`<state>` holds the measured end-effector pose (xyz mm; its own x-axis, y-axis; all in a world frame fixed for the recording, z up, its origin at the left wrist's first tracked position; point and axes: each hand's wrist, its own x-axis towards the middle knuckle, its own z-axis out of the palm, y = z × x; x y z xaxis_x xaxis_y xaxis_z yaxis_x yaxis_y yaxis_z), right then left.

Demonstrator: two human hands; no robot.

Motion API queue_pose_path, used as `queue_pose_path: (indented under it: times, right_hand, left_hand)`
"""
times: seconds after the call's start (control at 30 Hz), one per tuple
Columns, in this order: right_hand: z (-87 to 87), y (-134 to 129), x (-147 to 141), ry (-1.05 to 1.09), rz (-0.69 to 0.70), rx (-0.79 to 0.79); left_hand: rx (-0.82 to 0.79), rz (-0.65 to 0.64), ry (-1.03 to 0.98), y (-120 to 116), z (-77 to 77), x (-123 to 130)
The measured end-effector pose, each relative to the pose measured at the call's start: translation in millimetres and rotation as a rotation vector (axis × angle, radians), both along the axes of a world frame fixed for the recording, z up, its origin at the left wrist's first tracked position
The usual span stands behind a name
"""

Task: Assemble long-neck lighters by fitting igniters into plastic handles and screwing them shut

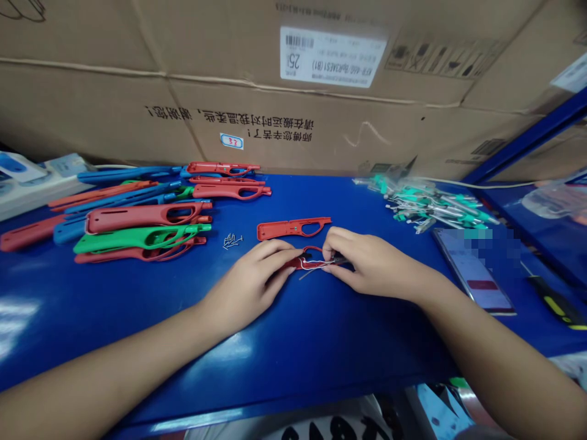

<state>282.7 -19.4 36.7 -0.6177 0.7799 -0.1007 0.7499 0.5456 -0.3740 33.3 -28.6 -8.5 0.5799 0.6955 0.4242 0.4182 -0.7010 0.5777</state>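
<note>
My left hand (250,278) is closed, fingers and thumb gripping a red plastic lighter shell half (300,264) low over the blue table. A thin white wire (313,267) runs along this shell towards my right hand (367,260). That hand is closed too, pinching a small dark piece (339,260) at the shell's right end; my fingers partly hide it, so its kind is unclear. Just beyond both hands lies a matching red shell half (293,228) with a looped opening. Small metal screws (232,241) lie in a pile to its left.
Red, green and blue lighter shells (142,238) are heaped at left, beside a white power strip (41,183). Wired metal-and-teal parts (431,205) lie at back right. A phone (477,275) and a screwdriver (557,302) are at right. Cardboard boxes (220,91) stand behind.
</note>
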Motion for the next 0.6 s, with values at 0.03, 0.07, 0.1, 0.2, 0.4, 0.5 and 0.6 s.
queue_pose_path:
  times: [0.03, 0.07, 0.1, 0.2, 0.4, 0.5, 0.6]
  right_hand:
    - [0.2, 0.1, -0.1, 0.005, -0.006, -0.004]
    - [0.5, 0.2, 0.0, 0.010, -0.011, -0.008]
    - [0.8, 0.1, 0.1, 0.016, -0.014, -0.011]
    - [2.1, -0.2, 1.3, 0.041, -0.015, -0.025]
    - [4.2, -0.9, 4.5, 0.114, -0.029, -0.053]
    - [3.2, -0.9, 4.9, 0.112, 0.001, -0.038]
    - [1.8, -0.6, 4.8, 0.094, 0.009, -0.035]
  left_hand:
    - [0.000, -0.001, -0.001, 0.2, -0.1, 0.0]
    - [0.001, 0.000, -0.002, 0.3, -0.2, 0.1]
    - [0.002, 0.001, -0.002, 0.3, -0.2, 0.2]
    - [0.008, 0.005, -0.006, 0.0, 0.1, 0.5]
    - [0.031, 0.013, -0.015, 0.0, 1.0, 0.9]
    - [0.042, 0.014, -0.023, 0.4, 1.1, 1.6]
    - [0.039, 0.015, -0.024, 0.5, 1.0, 1.8]
